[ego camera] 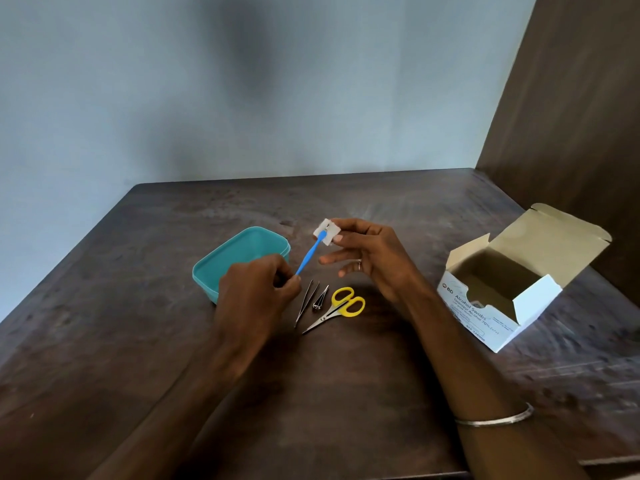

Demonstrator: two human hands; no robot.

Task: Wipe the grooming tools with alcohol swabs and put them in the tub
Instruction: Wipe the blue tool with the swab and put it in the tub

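Note:
My left hand pinches the lower end of a slim blue-handled tool, which points up and to the right. Its tip sits against a white alcohol swab that my right hand pinches between thumb and forefinger, above the table. A teal tub stands just behind my left hand, partly hidden by it. On the table in front of my hands lie metal tweezers, a small metal tool and yellow-handled scissors.
An open white box of alcohol swabs stands at the right, its flaps up. The dark wooden table meets a pale wall at the back and a brown panel on the right.

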